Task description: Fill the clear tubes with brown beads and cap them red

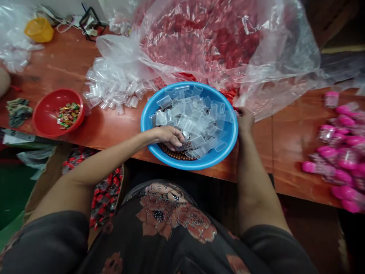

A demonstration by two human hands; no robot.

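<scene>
A blue basin [190, 164] stands at the table's front edge, holding many clear plastic tubes [196, 110] over small brown beads [175, 153]. My left hand [170, 137] reaches over the basin's left rim, its fingers curled down at the tubes and beads; what they hold, if anything, is hidden. At the basin's right side is my right hand [245, 120], just outside the rim. Something small and red shows at its fingertips, too small to make out.
Loose clear tubes [114, 85] lie behind left. A red bowl [47, 114] holds wrapped candies. Behind the basin spreads a large plastic bag [205, 42] of red pieces. Pink-capped containers [346, 152] cover the right side. A box of red-capped items [107, 194] stands below the table.
</scene>
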